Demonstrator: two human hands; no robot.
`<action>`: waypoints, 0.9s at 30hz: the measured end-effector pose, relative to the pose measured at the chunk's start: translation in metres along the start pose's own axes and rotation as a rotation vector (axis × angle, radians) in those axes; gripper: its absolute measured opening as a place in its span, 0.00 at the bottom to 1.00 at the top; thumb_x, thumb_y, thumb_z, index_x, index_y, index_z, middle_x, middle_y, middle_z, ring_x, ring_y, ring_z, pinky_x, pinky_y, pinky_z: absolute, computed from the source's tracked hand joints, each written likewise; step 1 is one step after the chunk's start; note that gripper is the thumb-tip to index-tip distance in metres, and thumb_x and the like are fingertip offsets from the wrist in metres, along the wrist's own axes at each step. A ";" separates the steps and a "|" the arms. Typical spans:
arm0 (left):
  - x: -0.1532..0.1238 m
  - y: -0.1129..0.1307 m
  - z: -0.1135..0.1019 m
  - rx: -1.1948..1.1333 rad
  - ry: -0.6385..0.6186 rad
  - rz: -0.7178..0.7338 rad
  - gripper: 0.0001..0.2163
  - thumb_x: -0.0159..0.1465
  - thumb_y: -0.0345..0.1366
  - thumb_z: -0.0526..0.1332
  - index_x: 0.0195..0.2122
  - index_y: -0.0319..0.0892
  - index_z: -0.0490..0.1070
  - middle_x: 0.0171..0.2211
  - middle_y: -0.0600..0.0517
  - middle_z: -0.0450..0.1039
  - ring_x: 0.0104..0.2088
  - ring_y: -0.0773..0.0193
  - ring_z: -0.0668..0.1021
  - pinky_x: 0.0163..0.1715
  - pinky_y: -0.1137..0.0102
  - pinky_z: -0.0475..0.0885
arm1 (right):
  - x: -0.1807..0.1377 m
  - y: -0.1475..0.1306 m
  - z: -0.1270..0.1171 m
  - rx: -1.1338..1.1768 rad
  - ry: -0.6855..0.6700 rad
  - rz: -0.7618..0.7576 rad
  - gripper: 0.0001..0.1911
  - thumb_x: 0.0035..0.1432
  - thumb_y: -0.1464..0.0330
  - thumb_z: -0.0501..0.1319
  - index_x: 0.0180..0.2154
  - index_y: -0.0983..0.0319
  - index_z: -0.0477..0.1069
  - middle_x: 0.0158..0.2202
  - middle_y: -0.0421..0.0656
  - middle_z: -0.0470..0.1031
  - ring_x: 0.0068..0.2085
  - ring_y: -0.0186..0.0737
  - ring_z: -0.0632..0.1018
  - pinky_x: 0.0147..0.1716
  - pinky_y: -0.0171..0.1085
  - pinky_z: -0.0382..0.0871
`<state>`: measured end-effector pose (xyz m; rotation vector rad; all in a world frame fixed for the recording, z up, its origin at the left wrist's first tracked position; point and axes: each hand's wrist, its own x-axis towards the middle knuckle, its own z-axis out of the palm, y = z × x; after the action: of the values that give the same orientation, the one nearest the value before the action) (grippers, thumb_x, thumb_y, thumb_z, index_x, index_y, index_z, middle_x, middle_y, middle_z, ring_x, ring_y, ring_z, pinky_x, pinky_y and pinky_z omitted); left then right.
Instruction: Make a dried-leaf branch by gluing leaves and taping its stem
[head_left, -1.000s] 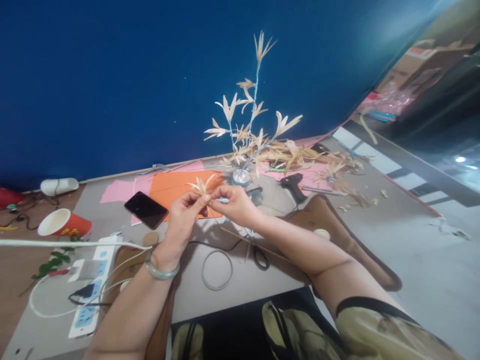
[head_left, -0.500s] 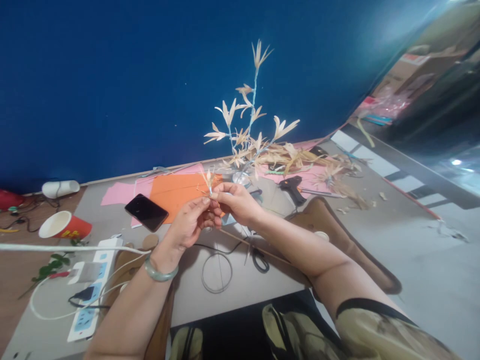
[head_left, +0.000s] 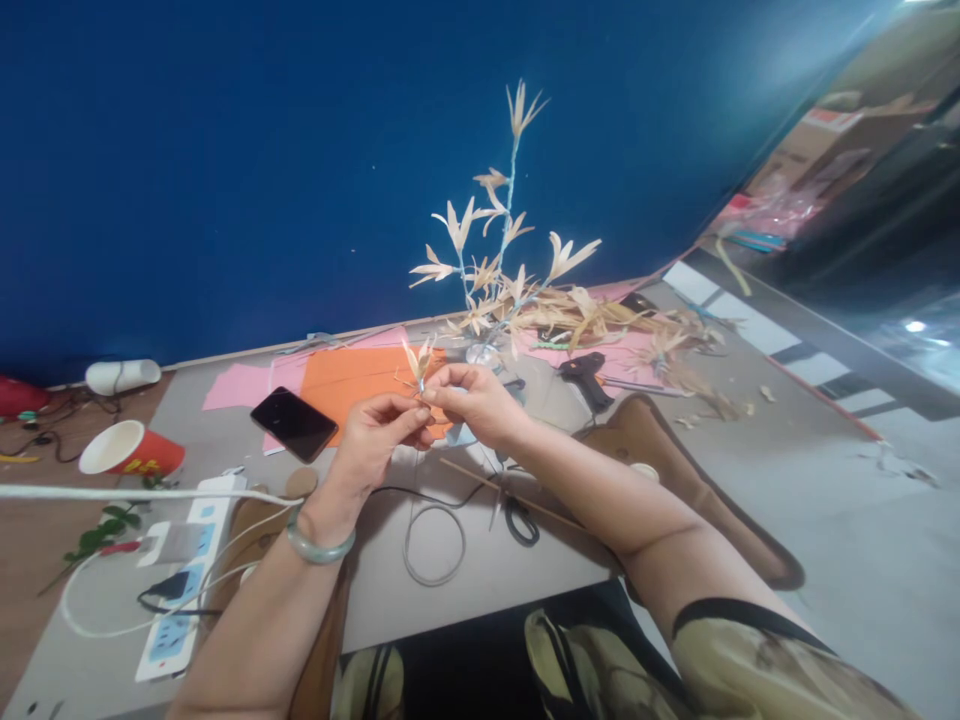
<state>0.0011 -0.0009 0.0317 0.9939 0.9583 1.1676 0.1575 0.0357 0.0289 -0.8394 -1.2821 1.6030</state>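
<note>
Both hands meet over the orange paper and pinch a small sprig of dried tan leaves on a thin stem. My left hand, with a pale green bangle on the wrist, grips the stem from below with thumb and forefinger. My right hand pinches it just under the leaves. Behind them stands a tall branch of dried leaves on blue-wrapped stalks, rising from a small round base.
A black phone lies left of the hands. A red paper cup, a power strip with white cables, a wire ring, scissors, a black glue gun, pink paper and loose dried leaves lie around.
The sprig has been turned from lying sideways to standing upright between the fingers. Both hands shifted slightly right and up; the left fingers regripped the stem.
</note>
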 end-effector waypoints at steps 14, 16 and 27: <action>0.001 0.005 -0.011 -0.112 -0.265 -0.215 0.11 0.52 0.41 0.71 0.26 0.39 0.75 0.27 0.49 0.78 0.20 0.69 0.76 0.20 0.75 0.72 | 0.000 0.004 0.002 0.153 -0.140 0.075 0.16 0.45 0.61 0.70 0.27 0.63 0.67 0.17 0.33 0.67 0.16 0.25 0.63 0.15 0.27 0.52; 0.000 0.005 -0.010 -0.097 -0.226 -0.186 0.11 0.51 0.40 0.72 0.24 0.38 0.74 0.25 0.50 0.78 0.19 0.70 0.75 0.20 0.74 0.72 | 0.000 0.004 0.001 0.113 -0.125 0.068 0.16 0.45 0.61 0.70 0.26 0.63 0.67 0.17 0.33 0.66 0.16 0.25 0.62 0.16 0.28 0.52; 0.004 0.006 -0.013 0.037 -0.114 -0.022 0.13 0.45 0.34 0.74 0.30 0.41 0.74 0.26 0.54 0.75 0.26 0.66 0.78 0.29 0.69 0.75 | -0.002 -0.001 0.002 0.073 -0.146 0.079 0.13 0.47 0.63 0.68 0.26 0.64 0.68 0.15 0.32 0.61 0.16 0.24 0.57 0.15 0.28 0.48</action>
<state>-0.0127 0.0053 0.0336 1.0658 0.9001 1.0669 0.1567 0.0329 0.0300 -0.7477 -1.2968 1.7903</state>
